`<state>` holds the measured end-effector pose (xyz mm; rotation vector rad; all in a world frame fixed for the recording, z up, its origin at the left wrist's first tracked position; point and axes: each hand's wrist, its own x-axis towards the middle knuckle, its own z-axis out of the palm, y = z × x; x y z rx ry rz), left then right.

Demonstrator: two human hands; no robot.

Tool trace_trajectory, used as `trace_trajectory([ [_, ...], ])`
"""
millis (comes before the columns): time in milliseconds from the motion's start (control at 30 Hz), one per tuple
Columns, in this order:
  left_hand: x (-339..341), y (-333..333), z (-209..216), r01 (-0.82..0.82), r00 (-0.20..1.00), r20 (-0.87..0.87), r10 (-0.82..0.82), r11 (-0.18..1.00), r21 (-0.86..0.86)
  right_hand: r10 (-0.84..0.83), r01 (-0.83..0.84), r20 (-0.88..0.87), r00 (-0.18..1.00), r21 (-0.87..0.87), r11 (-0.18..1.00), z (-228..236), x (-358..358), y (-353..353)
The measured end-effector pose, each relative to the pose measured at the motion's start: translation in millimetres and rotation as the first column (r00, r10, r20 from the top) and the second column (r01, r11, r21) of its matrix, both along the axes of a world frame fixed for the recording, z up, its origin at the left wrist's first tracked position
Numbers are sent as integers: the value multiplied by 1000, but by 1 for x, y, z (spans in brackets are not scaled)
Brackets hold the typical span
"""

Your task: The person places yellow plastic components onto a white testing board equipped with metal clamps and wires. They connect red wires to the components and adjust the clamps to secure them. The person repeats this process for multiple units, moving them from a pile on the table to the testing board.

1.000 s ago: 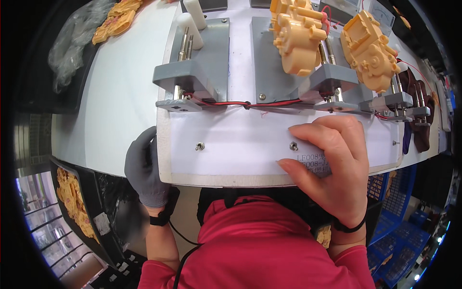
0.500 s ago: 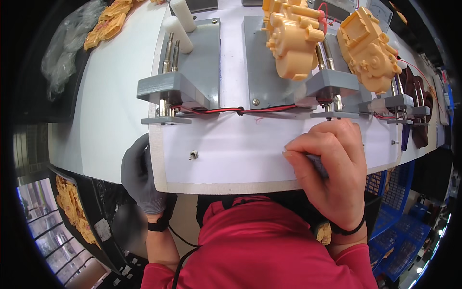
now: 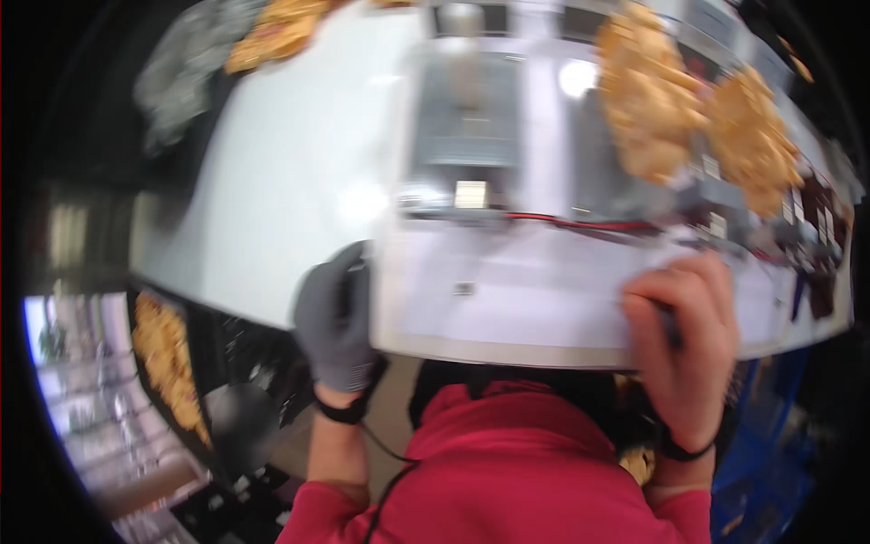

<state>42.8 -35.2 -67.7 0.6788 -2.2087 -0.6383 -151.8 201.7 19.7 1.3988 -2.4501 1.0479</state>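
Note:
My left hand [image 3: 333, 317], in a grey glove, is at the left edge of the white board [image 3: 544, 304], with its fingers curled in beside that edge. Whatever they may hold is hidden. My bare right hand [image 3: 684, 340] rests over the board's near right part, fingers bent and thumb close to the index finger. Their inner side is hidden from view. Between the hands, a small toggle switch [image 3: 464, 288] sits on the board. Beyond it stands a grey metal fixture [image 3: 467, 150], with a red and black cable [image 3: 580, 223] running right from it. Motion blurs the picture.
Two yellow-orange plastic housings [image 3: 648, 100] stand on fixtures at the far right. Clear plastic film [image 3: 186, 72] and more orange parts [image 3: 276, 34] lie at the far left. A black bin of orange pieces [image 3: 168, 363] is below left, blue crates [image 3: 770, 408] below right.
The whole scene has shifted right in the picture and become blurred, as the view turned left. Both hands keep about the same places by the board.

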Motion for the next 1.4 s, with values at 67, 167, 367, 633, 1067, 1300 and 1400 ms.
trace_trajectory([
  [67, -9, -3, 8, 7, 999, 47, -3, 995, -95, -45, 44, 52, 998, 21, 999, 2, 3, 1],
  [167, -15, 1, 11, -9, 998, 56, 17, 992, -126, -86, 83, 68, 994, 45, 996, 2, 8, 4],
  [367, -11, 1, 14, -51, 993, 97, 67, 986, -157, -94, 86, 88, 992, 88, 992, 2, 8, 4],
  [633, -12, 1, 16, -43, 994, 93, 55, 991, -126, -96, 88, 89, 991, 95, 992, 3, 8, 6],
  [1067, -10, -1, 8, -18, 999, 48, 23, 995, -98, -17, 17, -20, 1000, 1, 1000, -1, 4, 0],
  [1300, -8, 1, 1, -27, 999, 28, 28, 999, -26, 48, -53, -80, 996, -57, 997, -4, -3, 1],
  [1400, -7, 1, 0, -32, 999, 12, 33, 999, -19, 61, -68, -91, 994, -70, 995, -5, -4, 2],
])
